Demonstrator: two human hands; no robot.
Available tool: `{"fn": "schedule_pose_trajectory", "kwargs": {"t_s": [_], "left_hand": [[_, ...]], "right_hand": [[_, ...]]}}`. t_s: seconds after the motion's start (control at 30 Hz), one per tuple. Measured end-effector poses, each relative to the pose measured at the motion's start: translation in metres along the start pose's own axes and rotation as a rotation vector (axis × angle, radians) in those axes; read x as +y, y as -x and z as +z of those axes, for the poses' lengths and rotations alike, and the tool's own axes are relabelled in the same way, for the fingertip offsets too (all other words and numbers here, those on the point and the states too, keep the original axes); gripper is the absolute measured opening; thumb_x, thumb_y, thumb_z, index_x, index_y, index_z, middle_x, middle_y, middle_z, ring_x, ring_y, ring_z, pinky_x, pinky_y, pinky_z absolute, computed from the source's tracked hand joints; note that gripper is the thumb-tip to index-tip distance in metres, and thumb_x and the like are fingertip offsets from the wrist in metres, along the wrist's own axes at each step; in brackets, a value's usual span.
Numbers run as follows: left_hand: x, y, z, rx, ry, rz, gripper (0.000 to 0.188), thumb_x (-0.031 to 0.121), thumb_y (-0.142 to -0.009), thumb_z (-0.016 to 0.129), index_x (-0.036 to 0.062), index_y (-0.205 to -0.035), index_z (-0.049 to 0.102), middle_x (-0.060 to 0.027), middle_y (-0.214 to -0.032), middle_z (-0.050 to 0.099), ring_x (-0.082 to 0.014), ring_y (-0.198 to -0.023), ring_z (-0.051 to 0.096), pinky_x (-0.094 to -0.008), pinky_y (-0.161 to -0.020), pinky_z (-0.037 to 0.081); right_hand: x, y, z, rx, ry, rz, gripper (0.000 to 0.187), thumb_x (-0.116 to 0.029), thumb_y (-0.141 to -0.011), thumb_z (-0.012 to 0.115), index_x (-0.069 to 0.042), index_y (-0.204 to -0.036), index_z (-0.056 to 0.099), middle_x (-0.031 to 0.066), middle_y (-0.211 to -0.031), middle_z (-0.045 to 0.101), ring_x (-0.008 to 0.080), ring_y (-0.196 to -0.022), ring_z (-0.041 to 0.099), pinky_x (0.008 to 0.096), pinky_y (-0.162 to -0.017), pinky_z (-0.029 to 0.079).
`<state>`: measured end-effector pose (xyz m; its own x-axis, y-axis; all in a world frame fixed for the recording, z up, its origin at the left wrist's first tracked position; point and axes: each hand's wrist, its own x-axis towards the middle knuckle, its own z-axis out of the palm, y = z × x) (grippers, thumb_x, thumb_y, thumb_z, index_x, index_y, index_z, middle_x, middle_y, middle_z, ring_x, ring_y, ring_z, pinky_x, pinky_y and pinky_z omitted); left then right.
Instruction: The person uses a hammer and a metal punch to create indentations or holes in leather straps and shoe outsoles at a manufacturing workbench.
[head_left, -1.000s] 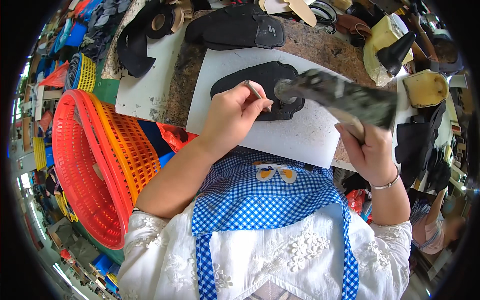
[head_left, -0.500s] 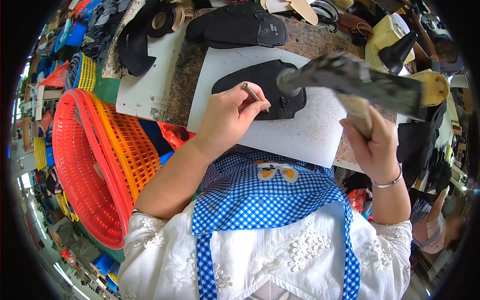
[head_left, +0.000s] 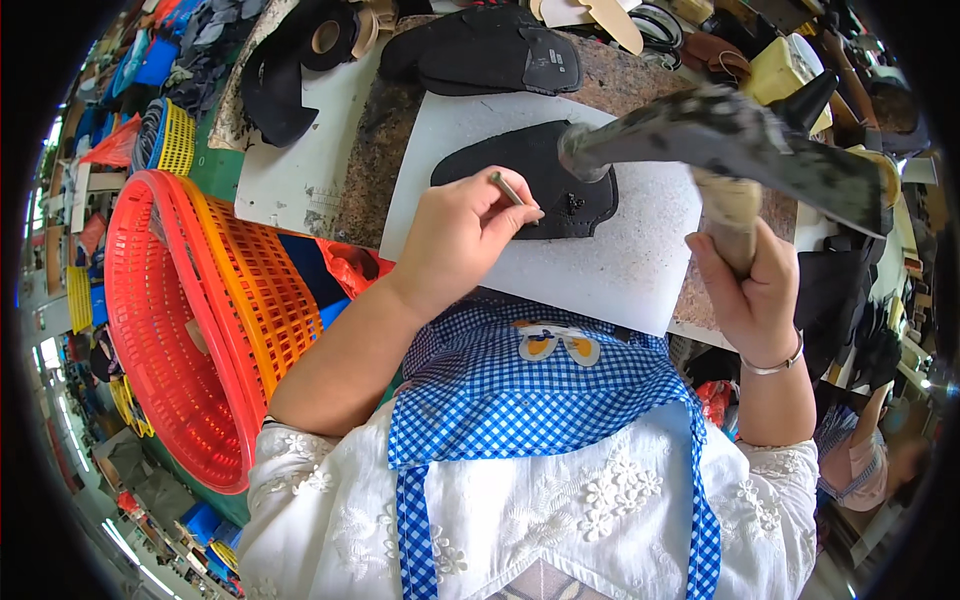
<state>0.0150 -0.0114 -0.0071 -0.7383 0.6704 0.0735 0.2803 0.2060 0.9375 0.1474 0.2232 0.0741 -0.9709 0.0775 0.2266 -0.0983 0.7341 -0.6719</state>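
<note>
Overhead, the left hand (head_left: pixel 455 245) pinches a thin metal punch (head_left: pixel 508 188) onto a black leather piece (head_left: pixel 530 175) on the white board (head_left: pixel 620 265); the right hand (head_left: pixel 745 290) clamps a raised hammer (head_left: pixel 720 145). Left, an orange basket (head_left: pixel 190 330) leans beside the cluttered stone bench (head_left: pixel 375 165).

punch (head_left: pixel 508 187) tip behind left hand (head_left: pixel 462 240); hammer (head_left: pixel 720 140) head perhaps motion-blurred
</note>
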Motion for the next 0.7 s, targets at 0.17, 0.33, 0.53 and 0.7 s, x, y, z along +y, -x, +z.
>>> {"fn": "schedule_pose_trajectory", "kwargs": {"t_s": [0.17, 0.33, 0.53, 0.7], "left_hand": [[0.011, 0.003, 0.008, 0.006, -0.356, 0.2, 0.006, 0.003, -0.086, 0.065, -0.0009, -0.09, 0.062, -0.005, -0.077, 0.066, -0.0096, -0.066, 0.062, -0.024, -0.056, 0.047], [0.012, -0.006, -0.003, 0.151, 0.046, -0.099, 0.009, 0.009, -0.09, 0.062, 0.0003, -0.091, 0.061, -0.0061, -0.082, 0.067, -0.012, -0.075, 0.065, -0.0232, -0.062, 0.05], [0.01, -0.003, 0.021, -0.038, 0.201, -0.069, 0.009, 0.002, -0.09, 0.061, -0.0002, -0.099, 0.063, -0.0066, -0.09, 0.068, -0.0098, -0.083, 0.065, -0.0214, -0.076, 0.052], [0.007, -0.006, 0.039, -0.022, 0.174, -0.105, 0.01, 0.003, -0.09, 0.062, -0.0002, -0.099, 0.064, -0.0071, -0.091, 0.068, -0.0108, -0.085, 0.066, -0.0218, -0.076, 0.053]], "right_hand": [[0.001, -0.008, 0.005, -0.005, 0.072, -0.303, 0.018, -0.002, -0.083, 0.065, 0.001, -0.099, 0.059, 0.0097, -0.064, 0.059, 0.0202, -0.052, 0.058, 0.0293, -0.048, 0.044], [0.01, 0.008, -0.001, -0.049, 0.096, -0.073, 0.013, 0.0, -0.08, 0.066, 0.0, -0.091, 0.059, 0.0127, -0.065, 0.061, 0.024, -0.053, 0.061, 0.0323, -0.049, 0.046], [0.026, 0.041, 0.002, 0.09, -0.113, 0.297, 0.013, -0.003, -0.084, 0.067, 0.002, -0.095, 0.061, 0.0031, -0.062, 0.055, 0.0079, -0.052, 0.047, 0.0218, -0.049, 0.038], [0.031, 0.063, 0.005, 0.105, -0.125, 0.298, 0.012, -0.004, -0.084, 0.068, 0.003, -0.091, 0.061, 0.0022, -0.062, 0.054, 0.0077, -0.051, 0.046, 0.0224, -0.049, 0.037]]}}
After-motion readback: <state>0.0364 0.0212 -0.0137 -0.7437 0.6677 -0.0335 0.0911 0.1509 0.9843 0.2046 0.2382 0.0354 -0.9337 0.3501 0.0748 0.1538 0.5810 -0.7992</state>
